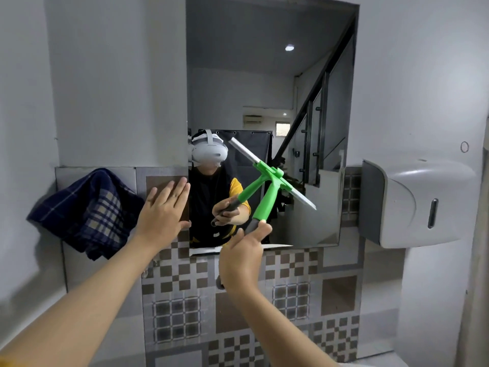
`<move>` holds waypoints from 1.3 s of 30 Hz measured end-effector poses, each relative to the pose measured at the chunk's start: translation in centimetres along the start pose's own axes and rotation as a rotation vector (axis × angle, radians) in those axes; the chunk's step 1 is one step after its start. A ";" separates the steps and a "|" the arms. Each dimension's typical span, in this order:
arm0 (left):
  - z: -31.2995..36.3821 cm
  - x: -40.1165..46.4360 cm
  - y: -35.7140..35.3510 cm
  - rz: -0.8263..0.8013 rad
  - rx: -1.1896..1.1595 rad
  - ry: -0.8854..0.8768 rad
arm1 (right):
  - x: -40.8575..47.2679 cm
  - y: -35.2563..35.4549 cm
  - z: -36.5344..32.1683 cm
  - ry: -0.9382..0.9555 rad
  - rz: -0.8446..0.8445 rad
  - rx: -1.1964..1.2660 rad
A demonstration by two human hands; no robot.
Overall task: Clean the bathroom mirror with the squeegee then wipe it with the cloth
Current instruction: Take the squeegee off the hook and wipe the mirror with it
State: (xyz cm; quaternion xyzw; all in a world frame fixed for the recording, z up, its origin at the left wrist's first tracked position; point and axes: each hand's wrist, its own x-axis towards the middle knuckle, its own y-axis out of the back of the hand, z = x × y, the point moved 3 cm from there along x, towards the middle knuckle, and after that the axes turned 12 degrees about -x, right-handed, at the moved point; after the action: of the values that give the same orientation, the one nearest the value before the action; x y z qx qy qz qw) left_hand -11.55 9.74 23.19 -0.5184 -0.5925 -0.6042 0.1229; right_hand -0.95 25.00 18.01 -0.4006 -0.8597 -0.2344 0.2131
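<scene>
**Squeegee against the glass, cloth waiting**

Forearms reach up and forward from the bottom of the view toward the wall. The right hand (242, 256) has its fingers (260, 230) wrapped round the grey grip of the green squeegee (264, 200), whose handle slopes up to a blade set slantwise on the lower part of the mirror (272, 75). The blade seems to meet its own reflection, so it looks to be touching the glass, probably angled so the rubber edge can drag water across and down.

The left hand (161, 213) is flat and open, fingers stretched out and holding nothing, its palm against the tiled wall (291, 295) right at the mirror's left edge; my guess is it steadies the body while the other arm works.

Just left of that hand a blue checked cloth (87, 213) hangs in a bunch against the wall, within easy reach for the wiping step, which has not begun. Further right, beside the mirror, a grey dispenser (415, 202) is mounted on the wall.
</scene>
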 end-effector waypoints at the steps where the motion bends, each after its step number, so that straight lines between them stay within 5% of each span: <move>1: -0.1 -0.3 0.0 -0.012 0.009 -0.006 | -0.7 -0.6 -0.2 0.025 -0.025 -0.008; 8: 0.3 -1.7 -0.5 -0.046 0.016 0.000 | -2.6 -3.2 -0.5 0.066 -0.148 -0.070; 21: 0.3 -1.9 -2.0 -0.016 -0.065 0.034 | -0.3 -0.3 5.3 0.336 -0.099 -0.487; 39: 0.1 -2.6 -2.8 0.023 -0.118 0.011 | 7.8 10.2 12.3 0.797 0.007 -0.988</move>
State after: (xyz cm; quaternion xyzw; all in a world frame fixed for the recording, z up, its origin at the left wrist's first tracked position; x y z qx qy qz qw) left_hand -12.52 9.31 19.49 -0.5282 -0.5493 -0.6394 0.1022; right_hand 0.30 42.51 14.88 -0.3366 -0.5035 -0.7340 0.3073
